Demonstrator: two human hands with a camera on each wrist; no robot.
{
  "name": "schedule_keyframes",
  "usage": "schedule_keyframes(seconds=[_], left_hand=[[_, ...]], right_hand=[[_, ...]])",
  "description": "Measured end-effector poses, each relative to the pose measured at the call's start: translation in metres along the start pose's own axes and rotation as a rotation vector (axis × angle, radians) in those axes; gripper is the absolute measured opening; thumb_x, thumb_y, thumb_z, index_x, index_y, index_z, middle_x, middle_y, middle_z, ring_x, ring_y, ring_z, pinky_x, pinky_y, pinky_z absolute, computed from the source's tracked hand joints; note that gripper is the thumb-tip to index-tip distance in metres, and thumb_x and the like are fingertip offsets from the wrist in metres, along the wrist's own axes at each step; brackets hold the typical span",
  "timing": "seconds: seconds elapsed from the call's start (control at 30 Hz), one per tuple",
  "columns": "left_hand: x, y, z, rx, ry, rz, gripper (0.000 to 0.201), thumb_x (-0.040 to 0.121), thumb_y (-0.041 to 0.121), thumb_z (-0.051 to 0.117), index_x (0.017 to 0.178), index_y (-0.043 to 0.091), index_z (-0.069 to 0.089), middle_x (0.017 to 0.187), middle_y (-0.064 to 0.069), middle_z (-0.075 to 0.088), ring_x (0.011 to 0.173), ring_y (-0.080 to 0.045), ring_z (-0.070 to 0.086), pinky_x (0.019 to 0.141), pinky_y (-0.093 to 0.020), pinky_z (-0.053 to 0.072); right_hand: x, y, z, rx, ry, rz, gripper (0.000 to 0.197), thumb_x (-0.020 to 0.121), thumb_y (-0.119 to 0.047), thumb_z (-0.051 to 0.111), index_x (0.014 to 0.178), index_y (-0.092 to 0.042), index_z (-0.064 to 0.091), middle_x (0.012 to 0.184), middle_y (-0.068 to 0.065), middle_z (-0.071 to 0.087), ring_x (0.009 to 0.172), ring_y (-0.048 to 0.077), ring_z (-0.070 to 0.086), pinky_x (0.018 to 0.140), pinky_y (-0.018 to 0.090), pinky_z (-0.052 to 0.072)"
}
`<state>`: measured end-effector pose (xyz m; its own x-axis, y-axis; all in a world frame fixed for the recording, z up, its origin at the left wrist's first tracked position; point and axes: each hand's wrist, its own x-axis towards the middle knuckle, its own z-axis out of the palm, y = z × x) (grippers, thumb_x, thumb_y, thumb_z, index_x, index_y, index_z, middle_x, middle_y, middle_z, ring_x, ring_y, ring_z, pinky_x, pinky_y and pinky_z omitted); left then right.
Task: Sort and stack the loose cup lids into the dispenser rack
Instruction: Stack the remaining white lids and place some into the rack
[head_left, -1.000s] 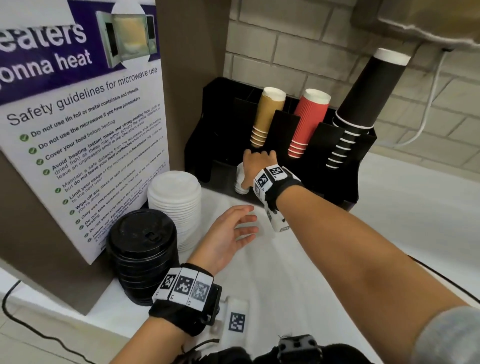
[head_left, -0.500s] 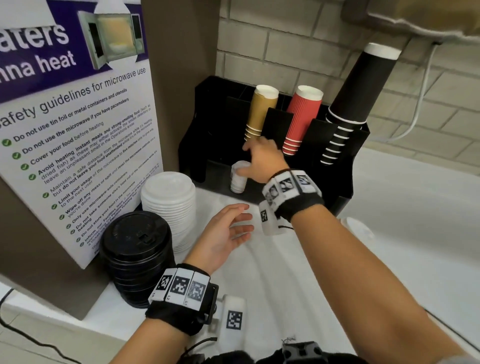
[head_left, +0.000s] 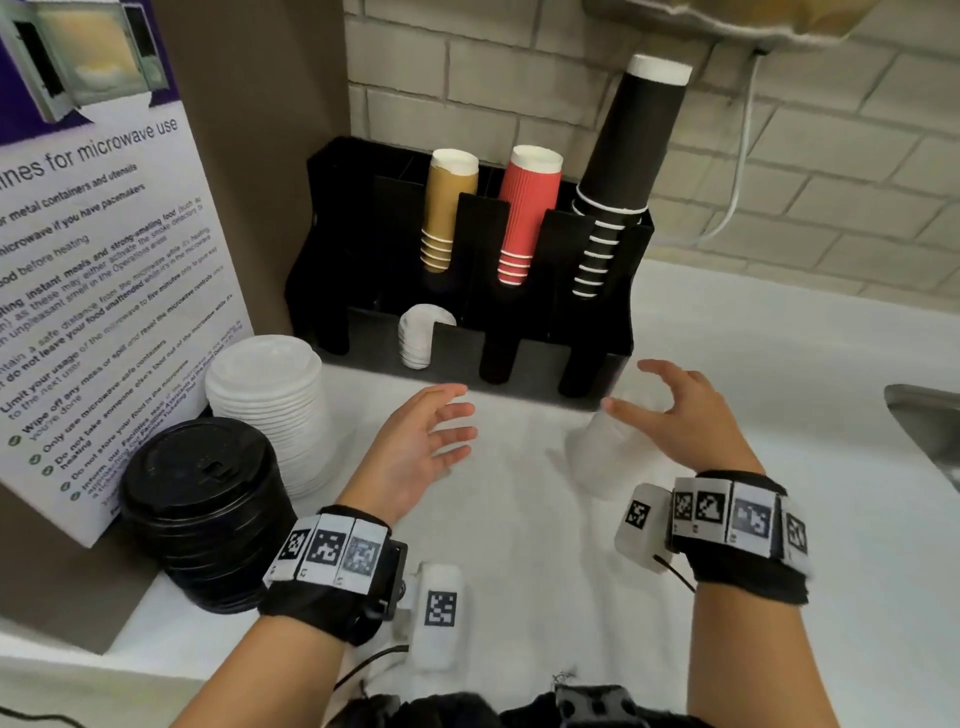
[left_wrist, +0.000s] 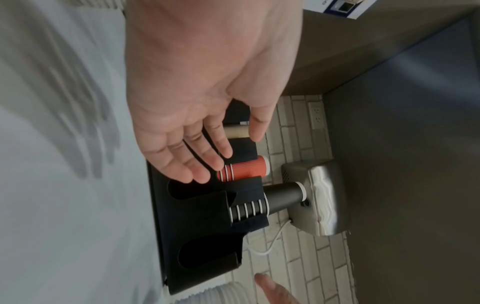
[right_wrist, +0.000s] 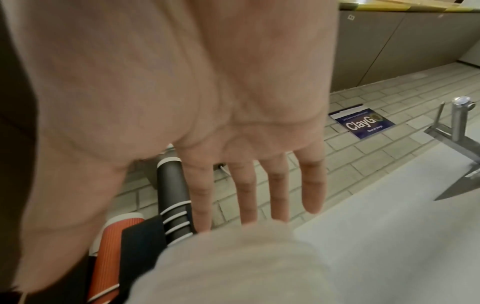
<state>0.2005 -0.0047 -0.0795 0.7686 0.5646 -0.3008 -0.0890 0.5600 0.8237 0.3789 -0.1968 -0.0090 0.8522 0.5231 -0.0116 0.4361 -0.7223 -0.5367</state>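
Lids, a blurred stack of small white plastic ones (head_left: 597, 452), lie on the white counter (head_left: 519, 519) right of centre in the head view, just under the right hand (head_left: 675, 415). That hand's fingers are spread and straight; whether they touch the stack I cannot tell. The left hand (head_left: 415, 447), at centre, hangs above the counter with relaxed, parted fingers, holding nothing. Beyond both hands stands the black dispenser rack (head_left: 519, 358), with a few small white lids (head_left: 418, 335) in its left front slot. At lower left sit a stack of large white lids (head_left: 265, 384) and a stack of black lids (head_left: 202, 499).
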Motion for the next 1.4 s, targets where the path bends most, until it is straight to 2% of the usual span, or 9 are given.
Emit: schedule_keyframes(seconds=[0.27, 0.47, 0.6, 0.7, 0.8, 0.9, 1.03, 1.17, 1.4], left_hand=[[-0.005, -0.005, 0.01, 0.03, -0.032, 0.004, 0.016, 0.093, 0.029, 0.06, 0.101, 0.02, 0.069, 0.085, 0.005, 0.072, 0.077, -0.016, 0.069, 0.075, -0.031, 0.053], [-0.008, -0.004, 0.01, 0.042, -0.024, 0.029, 0.016, 0.093, 0.03, 0.059, 0.101, 0.02, 0.069, 0.085, 0.005, 0.072, 0.077, -0.015, 0.07, 0.075, -0.03, 0.054], [-0.012, -0.001, 0.012, 0.068, -0.036, 0.061, 0.016, 0.094, 0.029, 0.057, 0.102, 0.021, 0.069, 0.091, 0.003, 0.071, 0.078, -0.015, 0.07, 0.077, -0.031, 0.052], [-0.019, 0.001, 0.019, 0.157, -0.106, 0.121, 0.02, 0.094, 0.031, 0.058, 0.112, 0.027, 0.066, 0.11, 0.0, 0.068, 0.09, -0.016, 0.071, 0.081, -0.031, 0.054], [-0.026, 0.001, 0.032, 0.179, -0.245, 0.136, 0.047, 0.081, 0.051, 0.06, 0.127, 0.044, 0.055, 0.128, 0.003, 0.062, 0.107, -0.02, 0.068, 0.091, -0.036, 0.054], [-0.028, 0.0, 0.042, 0.091, -0.341, 0.116, 0.063, 0.08, 0.055, 0.055, 0.141, 0.045, 0.042, 0.135, -0.002, 0.059, 0.117, -0.028, 0.062, 0.098, -0.047, 0.051], [-0.029, 0.001, 0.039, 0.026, -0.353, 0.168, 0.06, 0.089, 0.044, 0.05, 0.146, 0.034, 0.038, 0.135, -0.007, 0.06, 0.121, -0.028, 0.06, 0.099, -0.047, 0.051], [-0.03, 0.004, 0.033, 0.002, -0.325, 0.171, 0.06, 0.085, 0.037, 0.058, 0.142, 0.028, 0.043, 0.128, -0.008, 0.064, 0.118, -0.03, 0.061, 0.093, -0.043, 0.054], [-0.03, 0.002, 0.03, -0.028, -0.28, 0.181, 0.057, 0.081, 0.038, 0.063, 0.135, 0.028, 0.048, 0.117, -0.004, 0.07, 0.111, -0.028, 0.066, 0.085, -0.039, 0.057]], right_hand=[[-0.004, 0.018, 0.013, 0.128, -0.029, 0.013, 0.075, 0.072, -0.039, 0.08, 0.137, -0.033, 0.044, 0.133, 0.007, 0.044, 0.121, 0.025, 0.046, 0.088, 0.03, 0.037], [-0.002, 0.02, 0.016, 0.131, -0.025, -0.002, 0.066, 0.074, -0.03, 0.08, 0.132, -0.03, 0.048, 0.129, 0.007, 0.045, 0.119, 0.026, 0.046, 0.087, 0.03, 0.036], [-0.004, 0.016, 0.006, 0.105, 0.03, -0.051, 0.065, 0.074, -0.032, 0.079, 0.131, -0.032, 0.048, 0.121, 0.005, 0.046, 0.115, 0.024, 0.047, 0.092, 0.037, 0.041], [-0.009, -0.003, -0.005, 0.218, 0.074, -0.192, 0.063, 0.072, -0.033, 0.08, 0.127, -0.038, 0.049, 0.112, -0.003, 0.048, 0.105, 0.014, 0.048, 0.084, 0.024, 0.036], [-0.02, -0.035, -0.001, 0.422, -0.074, -0.379, 0.064, 0.072, -0.032, 0.081, 0.126, -0.042, 0.049, 0.11, -0.017, 0.054, 0.1, 0.0, 0.054, 0.078, 0.008, 0.041], [-0.03, -0.058, 0.015, 0.499, -0.262, -0.491, 0.062, 0.074, -0.026, 0.081, 0.127, -0.039, 0.05, 0.116, -0.015, 0.056, 0.108, 0.008, 0.057, 0.085, 0.02, 0.051], [-0.031, -0.066, 0.021, 0.496, -0.352, -0.54, 0.063, 0.072, -0.027, 0.083, 0.126, -0.038, 0.052, 0.121, -0.014, 0.056, 0.115, 0.008, 0.056, 0.09, 0.028, 0.054], [-0.028, -0.066, 0.02, 0.461, -0.364, -0.548, 0.069, 0.067, -0.028, 0.085, 0.128, -0.035, 0.053, 0.122, -0.015, 0.058, 0.111, 0.003, 0.056, 0.085, 0.022, 0.053], [-0.028, -0.07, 0.027, 0.463, -0.313, -0.545, 0.066, 0.066, -0.028, 0.086, 0.124, -0.032, 0.055, 0.118, -0.008, 0.059, 0.112, 0.012, 0.056, 0.092, 0.039, 0.053]])
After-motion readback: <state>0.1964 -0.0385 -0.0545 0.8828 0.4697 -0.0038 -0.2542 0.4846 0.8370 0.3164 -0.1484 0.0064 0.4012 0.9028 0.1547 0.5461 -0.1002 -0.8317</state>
